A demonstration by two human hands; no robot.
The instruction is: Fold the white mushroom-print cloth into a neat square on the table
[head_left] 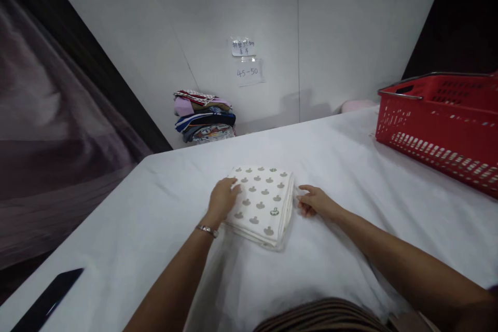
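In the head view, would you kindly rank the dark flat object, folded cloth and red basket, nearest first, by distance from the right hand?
1. Folded cloth, just left.
2. Red basket, right, farther back.
3. Dark flat object, lower left.

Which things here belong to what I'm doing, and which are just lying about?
In use:
folded patterned cloth, between your hands
left hand, at its left edge
right hand, just beyond its right edge
white sheet, underneath

Probably just lying about:
red basket
stack of fabrics
dark flat object
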